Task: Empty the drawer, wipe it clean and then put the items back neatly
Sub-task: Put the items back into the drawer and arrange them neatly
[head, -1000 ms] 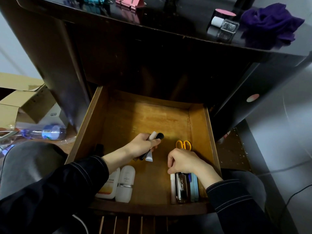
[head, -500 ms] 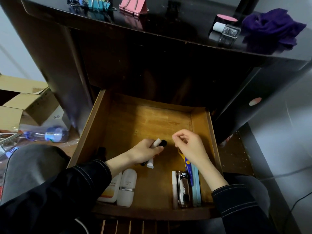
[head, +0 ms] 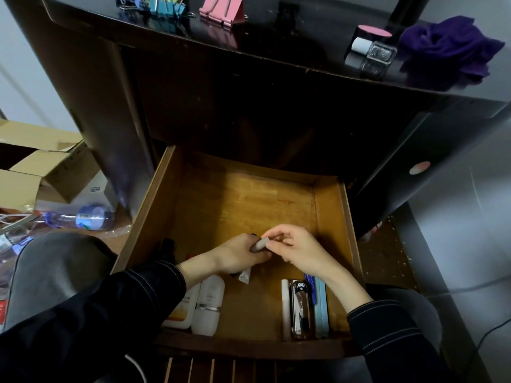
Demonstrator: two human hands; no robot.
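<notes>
My left hand (head: 237, 254) is curled tight round a small white tube (head: 245, 275) inside the drawer (head: 334, 217). My right hand (head: 300, 251) pinches its top end, right beside my left fingers.

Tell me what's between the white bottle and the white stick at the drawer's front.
Only bare drawer floor, seen in the head view; the white tube in the left hand ends just behind it.

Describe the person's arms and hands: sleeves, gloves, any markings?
The left hand and the right hand are bare: no gloves, and no ring or watch shows. Each arm wears a dark long sleeve, left sleeve and right sleeve alike, with pale double lines of stitching near the cuff.
</notes>
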